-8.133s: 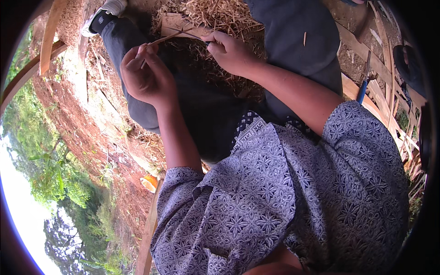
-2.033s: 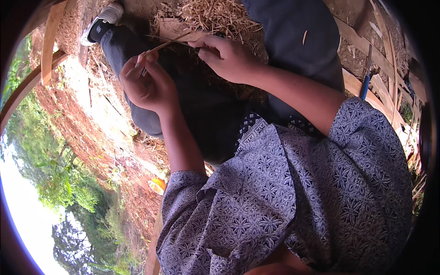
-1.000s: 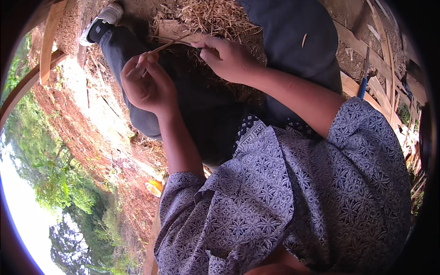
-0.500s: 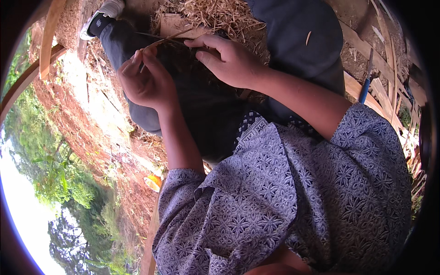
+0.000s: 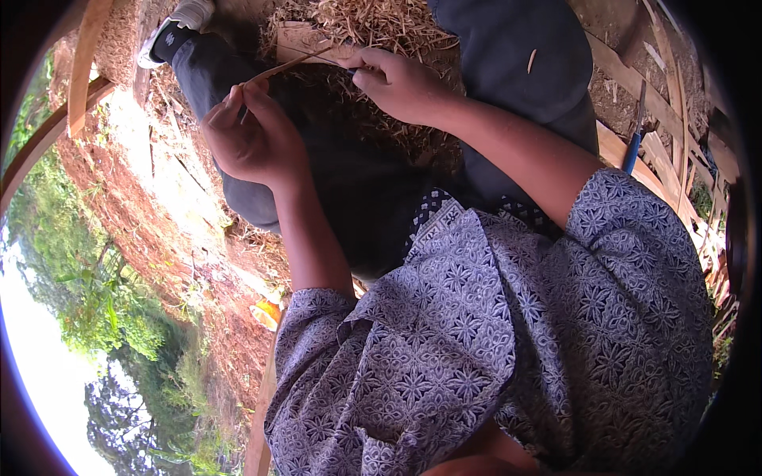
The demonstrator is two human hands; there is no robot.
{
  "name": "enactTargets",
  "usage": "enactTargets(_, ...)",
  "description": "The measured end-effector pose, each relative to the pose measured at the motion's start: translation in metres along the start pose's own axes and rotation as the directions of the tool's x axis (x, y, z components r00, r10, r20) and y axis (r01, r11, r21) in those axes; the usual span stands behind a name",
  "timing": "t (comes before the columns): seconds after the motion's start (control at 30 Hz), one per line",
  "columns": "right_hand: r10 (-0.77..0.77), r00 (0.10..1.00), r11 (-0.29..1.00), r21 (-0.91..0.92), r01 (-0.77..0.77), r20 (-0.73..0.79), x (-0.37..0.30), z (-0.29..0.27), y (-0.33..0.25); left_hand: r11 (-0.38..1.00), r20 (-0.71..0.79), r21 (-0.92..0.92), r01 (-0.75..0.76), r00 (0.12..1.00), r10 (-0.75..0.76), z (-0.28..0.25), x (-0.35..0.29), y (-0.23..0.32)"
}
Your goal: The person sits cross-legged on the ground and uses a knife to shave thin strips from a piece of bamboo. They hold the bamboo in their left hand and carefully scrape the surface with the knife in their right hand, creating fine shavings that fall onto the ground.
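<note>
Here, a thin brown wooden strip slanted through the air between two dark-trousered legs.
The left hand pinched the strip's near end in a thumb-and-fingertip grip; the right hand had its grip wrapped around a slim tool with a dark handle, just beside the strip's far end. Beyond lay a pale flat wooden board next to a loose heap of straw-coloured wood shavings.

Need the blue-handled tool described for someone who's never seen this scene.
Find the dark-trousered right leg, then look just right of it, above the patterned right sleeve. Among pale wood strips lies the tool: slim, its blue handle unlike its tan neighbours.
</note>
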State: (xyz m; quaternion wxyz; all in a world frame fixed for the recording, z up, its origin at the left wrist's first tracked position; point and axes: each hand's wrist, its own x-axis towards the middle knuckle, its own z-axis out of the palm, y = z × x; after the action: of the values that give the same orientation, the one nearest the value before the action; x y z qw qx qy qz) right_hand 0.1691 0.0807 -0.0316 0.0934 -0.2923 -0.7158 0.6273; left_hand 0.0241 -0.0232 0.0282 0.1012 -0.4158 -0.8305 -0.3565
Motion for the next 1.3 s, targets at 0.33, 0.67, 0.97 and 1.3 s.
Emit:
enactTargets(0.33, 0.040, 0.998, 0.998, 0.046, -0.038, -0.044, 0.006, 0.004, -0.003, 0.977, 0.004, -0.092, 0.192, 0.981, -0.192, 0.001, -0.003, -0.009)
enactTargets(0.67, 0.266, 0.948, 0.961, 0.027, -0.275, 0.173, 0.015, 0.002, -0.006, 0.949, 0.000, -0.254, 0.189, 0.981, -0.195, 0.001, -0.005, -0.019)
enactTargets(0.97, 0.047, 0.999, 0.999, 0.008, -0.048, 0.014, 0.018, 0.014, -0.007, 0.867, -0.053, -0.473, 0.158, 0.977, -0.207, 0.009, -0.008, -0.019)
enactTargets(1.3, 0.176, 0.983, 0.984, -0.027, -0.175, 0.058, 0.026, 0.005, -0.004, 0.930, -0.022, -0.353, 0.102, 0.993, -0.117, 0.008, -0.007, -0.012)
